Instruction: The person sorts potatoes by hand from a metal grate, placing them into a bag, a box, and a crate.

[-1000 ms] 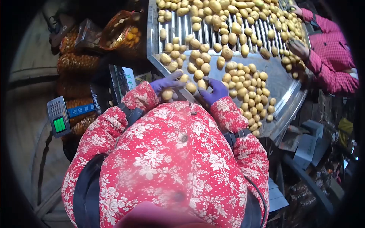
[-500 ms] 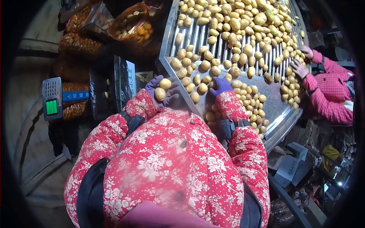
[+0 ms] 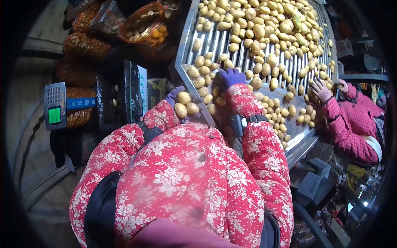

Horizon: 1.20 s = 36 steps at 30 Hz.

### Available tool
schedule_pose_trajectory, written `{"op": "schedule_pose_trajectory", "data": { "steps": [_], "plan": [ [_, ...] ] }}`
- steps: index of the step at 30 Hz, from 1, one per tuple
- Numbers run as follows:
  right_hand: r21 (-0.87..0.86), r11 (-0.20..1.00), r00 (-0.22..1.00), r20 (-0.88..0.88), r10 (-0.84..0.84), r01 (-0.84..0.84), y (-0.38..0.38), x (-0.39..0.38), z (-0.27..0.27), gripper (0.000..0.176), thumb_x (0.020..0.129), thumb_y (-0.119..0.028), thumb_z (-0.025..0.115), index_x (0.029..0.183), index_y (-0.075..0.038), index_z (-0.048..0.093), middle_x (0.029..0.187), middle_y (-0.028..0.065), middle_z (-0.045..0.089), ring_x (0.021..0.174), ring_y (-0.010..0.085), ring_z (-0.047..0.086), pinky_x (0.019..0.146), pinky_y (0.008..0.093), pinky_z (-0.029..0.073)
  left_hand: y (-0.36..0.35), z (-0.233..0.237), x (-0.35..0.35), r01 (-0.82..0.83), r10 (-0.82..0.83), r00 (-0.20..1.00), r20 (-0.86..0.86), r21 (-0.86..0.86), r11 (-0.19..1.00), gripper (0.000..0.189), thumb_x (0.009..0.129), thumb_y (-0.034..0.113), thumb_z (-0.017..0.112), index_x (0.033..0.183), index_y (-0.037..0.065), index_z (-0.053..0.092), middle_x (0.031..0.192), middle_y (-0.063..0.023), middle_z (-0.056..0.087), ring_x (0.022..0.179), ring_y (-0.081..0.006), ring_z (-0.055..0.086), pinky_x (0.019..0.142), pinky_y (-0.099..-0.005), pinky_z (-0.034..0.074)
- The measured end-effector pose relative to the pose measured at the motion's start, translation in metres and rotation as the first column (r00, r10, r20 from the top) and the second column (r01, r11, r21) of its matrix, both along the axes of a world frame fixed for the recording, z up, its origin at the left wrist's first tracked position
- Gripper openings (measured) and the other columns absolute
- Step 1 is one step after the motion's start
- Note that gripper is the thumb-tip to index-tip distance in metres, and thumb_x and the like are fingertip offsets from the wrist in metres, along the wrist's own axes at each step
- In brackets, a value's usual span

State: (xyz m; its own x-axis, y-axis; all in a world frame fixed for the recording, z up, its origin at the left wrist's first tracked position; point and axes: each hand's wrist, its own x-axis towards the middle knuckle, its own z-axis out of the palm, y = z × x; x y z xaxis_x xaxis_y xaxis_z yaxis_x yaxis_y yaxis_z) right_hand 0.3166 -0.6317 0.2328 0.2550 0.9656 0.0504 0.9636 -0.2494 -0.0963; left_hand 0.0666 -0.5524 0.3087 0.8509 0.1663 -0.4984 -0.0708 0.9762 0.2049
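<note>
My left hand (image 3: 172, 96), in a purple glove, cups three potatoes (image 3: 183, 98) at the near left edge of the metal sorting table. They lie against its palm, and most of its fingers are hidden beneath them. Further in over the table, my right hand (image 3: 232, 77), also gloved in purple, rests palm down with its fingers stretched and somewhat spread. Loose potatoes (image 3: 204, 70) lie to its left and ahead of it. Whatever may be under its palm is hidden. The slatted table (image 3: 179, 62) carries a large heap of potatoes (image 3: 264, 18) at its far end.
Across the table at right, a co-worker's gloved hands (image 3: 321, 89) are among potatoes. A scale display (image 3: 55, 106) and a dark lined box (image 3: 120, 89) stand to my left. Behind them are net bags (image 3: 87, 44) and an open sack (image 3: 142, 27). Cardboard boxes (image 3: 310, 184) sit lower right.
My left hand now holds three potatoes where two showed before. My right hand has moved forward and slightly left over the table. The co-worker's hands have come nearer the table's close end.
</note>
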Motion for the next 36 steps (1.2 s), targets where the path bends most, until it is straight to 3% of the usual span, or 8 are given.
{"op": "schedule_pose_trajectory", "data": {
  "steps": [4,7,14,23,26,29,30,36],
  "plan": [
    [0.275,0.961,0.868,-0.486,0.105,0.038,-0.02,-0.002,-0.008,0.048,0.076,-0.011,0.069,0.123,-0.014,0.06,0.102,0.0103,0.064,0.092,0.0288,0.062,0.084,0.0416,0.051,0.015,-0.002,-0.008,0.122,-0.086,0.982,0.171,-0.214,0.969,0.063,0.093,0.041,0.049,0.145,0.009,0.036,0.137,-0.0186,0.051,0.105,-0.0358,0.059,0.085,-0.0519,0.051],
    [-0.141,0.908,0.007,-0.988,-0.156,0.395,-0.02,-0.058,0.037,0.04,0.094,-0.023,0.064,0.126,0.0,0.057,0.102,0.0063,0.067,0.087,0.01,0.061,0.078,0.0241,0.05,0.016,0.003,-0.005,0.114,-0.052,0.974,0.22,-0.278,0.954,0.069,0.091,0.04,0.051,0.15,0.011,0.028,0.136,-0.0183,0.05,0.098,-0.0349,0.059,0.083,-0.0512,0.051],
    [-0.157,0.818,0.061,-0.972,-0.228,0.553,-0.031,-0.034,0.01,0.038,0.093,-0.023,0.063,0.123,0.0,0.059,0.109,0.0094,0.067,0.094,0.0139,0.062,0.086,0.0271,0.049,0.032,0.004,-0.014,0.05,-0.018,0.983,0.181,-0.173,0.984,0.06,0.092,0.042,0.051,0.14,0.008,0.043,0.114,-0.0152,0.058,0.088,-0.0362,0.06,0.082,-0.0544,0.052],
    [0.321,0.947,0.959,-0.267,0.093,-0.003,0.01,-0.023,0.023,0.03,0.081,-0.031,0.07,0.104,-0.013,0.069,0.106,0.0125,0.064,0.095,0.0339,0.061,0.085,0.0434,0.049,0.135,-0.041,-0.188,-0.355,0.349,0.921,0.175,0.002,0.935,0.047,0.088,0.045,0.055,0.122,0.013,0.061,0.111,-0.0159,0.057,0.084,-0.0286,0.056,0.071,-0.0437,0.052],
    [0.147,0.982,0.949,-0.275,0.155,-0.118,0.078,-0.009,0.014,0.038,0.078,-0.031,0.069,0.113,-0.017,0.064,0.11,0.0132,0.062,0.097,0.0346,0.061,0.082,0.0449,0.049,0.166,-0.01,-0.23,-0.404,0.549,0.664,-0.507,0.375,0.834,0.054,0.09,0.055,0.044,0.127,0.018,0.057,0.12,-0.0153,0.057,0.087,-0.029,0.058,0.072,-0.0456,0.052],
    [0.148,0.989,0.987,-0.161,0.017,0.007,0.15,-0.014,-0.001,0.049,0.081,-0.031,0.066,0.128,-0.026,0.055,0.13,0.0122,0.054,0.121,0.0321,0.051,0.1,0.0458,0.04,0.265,-0.179,-0.407,-0.162,0.395,0.884,-0.251,0.628,0.761,0.037,0.092,0.048,0.05,0.115,0.022,0.061,0.102,-0.0068,0.065,0.088,-0.0224,0.061,0.083,-0.0391,0.049],
    [0.208,0.977,0.997,-0.066,-0.037,0.05,0.154,-0.022,0.004,0.058,0.077,-0.037,0.069,0.132,-0.027,0.053,0.137,0.012,0.048,0.128,0.0329,0.044,0.106,0.0494,0.032,0.276,-0.189,-0.428,-0.113,0.596,0.507,-0.623,0.638,0.762,0.032,0.095,0.044,0.051,0.113,0.021,0.062,0.1,-0.0063,0.066,0.09,-0.019,0.061,0.084,-0.0339,0.049],
    [-0.159,0.985,0.973,-0.23,0.033,-0.071,0.105,-0.044,0.024,0.047,0.077,-0.05,0.063,0.117,-0.026,0.062,0.122,0.0099,0.055,0.123,0.0304,0.045,0.101,0.0562,0.029,0.143,-0.066,-0.175,0.675,0.622,0.653,-0.432,0.704,-0.22,0.039,0.089,0.018,0.064,0.124,0.003,0.058,0.121,-0.0174,0.059,0.115,-0.0271,0.056,0.102,-0.0386,0.041]
  ]
}}
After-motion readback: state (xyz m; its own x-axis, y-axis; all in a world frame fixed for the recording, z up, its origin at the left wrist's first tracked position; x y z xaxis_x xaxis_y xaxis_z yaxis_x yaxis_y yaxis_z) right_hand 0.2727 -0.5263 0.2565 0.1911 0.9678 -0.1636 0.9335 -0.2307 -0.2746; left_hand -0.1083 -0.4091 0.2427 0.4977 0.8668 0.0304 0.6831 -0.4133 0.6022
